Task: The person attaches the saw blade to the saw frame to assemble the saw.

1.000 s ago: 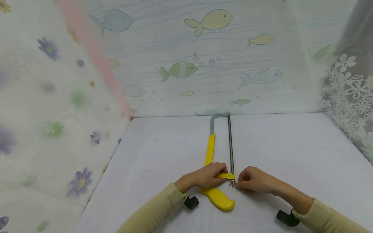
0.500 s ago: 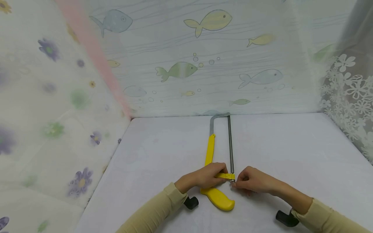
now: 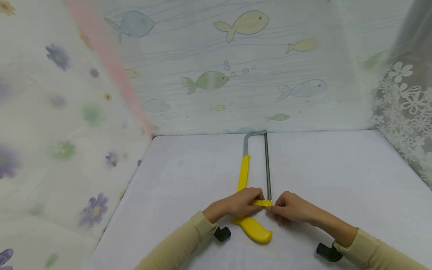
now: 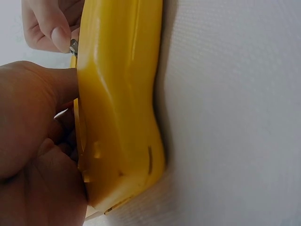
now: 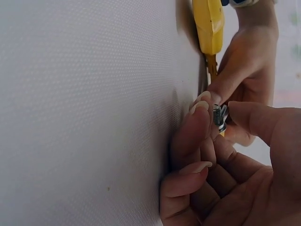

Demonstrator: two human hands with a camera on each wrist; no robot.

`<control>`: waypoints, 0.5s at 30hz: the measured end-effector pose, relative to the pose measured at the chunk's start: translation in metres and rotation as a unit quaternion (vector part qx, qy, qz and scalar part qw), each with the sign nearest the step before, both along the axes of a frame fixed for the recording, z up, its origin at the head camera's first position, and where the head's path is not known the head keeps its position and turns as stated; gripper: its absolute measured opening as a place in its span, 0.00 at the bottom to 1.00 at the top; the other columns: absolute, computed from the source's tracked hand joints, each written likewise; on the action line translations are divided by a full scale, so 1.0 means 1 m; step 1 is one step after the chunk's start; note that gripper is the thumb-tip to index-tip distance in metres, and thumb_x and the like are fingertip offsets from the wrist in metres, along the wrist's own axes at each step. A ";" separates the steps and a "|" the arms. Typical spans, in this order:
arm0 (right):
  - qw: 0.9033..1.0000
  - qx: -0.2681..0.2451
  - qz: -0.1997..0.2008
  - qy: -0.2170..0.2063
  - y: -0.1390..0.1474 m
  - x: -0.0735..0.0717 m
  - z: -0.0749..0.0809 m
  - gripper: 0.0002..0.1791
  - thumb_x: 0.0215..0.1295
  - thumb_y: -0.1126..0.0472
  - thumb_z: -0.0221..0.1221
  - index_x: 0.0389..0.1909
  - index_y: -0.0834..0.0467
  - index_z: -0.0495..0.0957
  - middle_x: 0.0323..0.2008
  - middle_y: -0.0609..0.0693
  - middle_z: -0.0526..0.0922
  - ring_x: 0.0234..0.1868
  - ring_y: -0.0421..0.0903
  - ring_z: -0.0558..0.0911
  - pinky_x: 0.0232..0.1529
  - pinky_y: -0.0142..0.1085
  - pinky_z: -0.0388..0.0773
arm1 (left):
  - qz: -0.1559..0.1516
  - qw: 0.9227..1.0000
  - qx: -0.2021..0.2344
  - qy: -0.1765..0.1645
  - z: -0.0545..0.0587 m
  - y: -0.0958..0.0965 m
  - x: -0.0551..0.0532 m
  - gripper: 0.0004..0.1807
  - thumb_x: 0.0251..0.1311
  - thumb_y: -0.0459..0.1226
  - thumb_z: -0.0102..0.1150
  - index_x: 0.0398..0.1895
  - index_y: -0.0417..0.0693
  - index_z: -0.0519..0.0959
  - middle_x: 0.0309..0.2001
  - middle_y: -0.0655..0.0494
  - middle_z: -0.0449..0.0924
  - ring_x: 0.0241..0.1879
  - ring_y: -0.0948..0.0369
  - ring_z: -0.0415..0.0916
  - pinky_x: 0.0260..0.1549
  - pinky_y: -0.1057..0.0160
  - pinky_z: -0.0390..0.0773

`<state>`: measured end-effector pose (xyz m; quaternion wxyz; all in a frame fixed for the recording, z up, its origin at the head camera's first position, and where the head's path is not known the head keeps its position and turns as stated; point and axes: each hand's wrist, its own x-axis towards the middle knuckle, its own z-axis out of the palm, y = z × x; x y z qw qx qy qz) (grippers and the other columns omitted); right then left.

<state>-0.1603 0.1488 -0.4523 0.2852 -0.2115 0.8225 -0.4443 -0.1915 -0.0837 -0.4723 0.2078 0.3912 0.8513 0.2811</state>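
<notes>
A hacksaw (image 3: 255, 230) with a yellow handle and a grey front arm lies flat on the white cloth, its blade (image 3: 268, 168) on the right side. My left hand (image 3: 243, 203) grips the yellow frame just ahead of the handle, thumb along the short yellow crosspiece (image 3: 262, 203). At the near end of the blade, my right hand (image 3: 293, 208) pinches a small metal wing nut (image 5: 224, 113) on a threaded bolt (image 5: 217, 114) between thumb and fingers. Its other fingers curl close over the cloth. In the head view the fingertips hide the wing nut.
White cloth (image 3: 189, 176) covers the table. A fish-print curtain (image 3: 209, 45) hangs along the back edge and a flowered one (image 3: 67, 123) on the left. Black wrist fittings (image 3: 222, 234) show below both sleeves.
My right hand has shifted slightly left, its fingertips now over the wing nut, which showed uncovered one second ago. The left hand and the hacksaw stay in place.
</notes>
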 end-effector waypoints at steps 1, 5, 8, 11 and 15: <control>1.000 -0.001 -0.001 0.001 -0.001 0.000 0.000 0.23 0.74 0.52 0.60 0.20 0.61 0.83 0.15 0.48 0.79 0.16 0.42 0.76 0.19 0.33 0.74 | 0.000 1.000 0.001 -0.001 0.000 0.000 -0.001 0.07 0.73 0.36 0.59 0.50 0.49 0.74 0.46 0.62 0.78 0.43 0.70 0.71 0.48 0.74 0.72; 1.000 -0.001 -0.004 -0.001 -0.002 0.000 -0.001 0.22 0.74 0.53 0.60 0.21 0.61 0.84 0.16 0.49 0.80 0.17 0.43 0.76 0.20 0.34 0.74 | -0.001 1.000 0.002 -0.004 0.000 -0.001 -0.002 0.07 0.73 0.36 0.59 0.50 0.48 0.75 0.45 0.62 0.78 0.42 0.70 0.71 0.48 0.75 0.72; 1.000 0.000 -0.002 -0.003 -0.002 0.000 -0.002 0.22 0.74 0.52 0.60 0.21 0.61 0.84 0.16 0.49 0.80 0.17 0.43 0.77 0.21 0.34 0.75 | -0.002 1.000 0.005 -0.002 0.000 -0.002 -0.002 0.07 0.73 0.36 0.60 0.49 0.48 0.75 0.45 0.63 0.79 0.42 0.70 0.72 0.48 0.75 0.72; 1.000 0.005 0.010 -0.002 -0.001 -0.001 0.000 0.22 0.74 0.51 0.60 0.21 0.60 0.84 0.16 0.48 0.80 0.18 0.42 0.77 0.21 0.34 0.74 | 0.001 1.000 0.003 0.015 0.000 -0.004 -0.001 0.07 0.71 0.36 0.62 0.48 0.50 0.77 0.45 0.64 0.78 0.42 0.70 0.71 0.49 0.75 0.72; 1.000 0.017 0.016 0.011 0.009 -0.007 0.009 0.22 0.75 0.50 0.58 0.24 0.59 0.84 0.18 0.49 0.80 0.20 0.44 0.76 0.22 0.34 0.72 | 0.011 0.999 0.003 0.039 -0.001 -0.006 0.000 0.07 0.70 0.37 0.64 0.48 0.50 0.79 0.45 0.63 0.78 0.42 0.69 0.70 0.49 0.74 0.72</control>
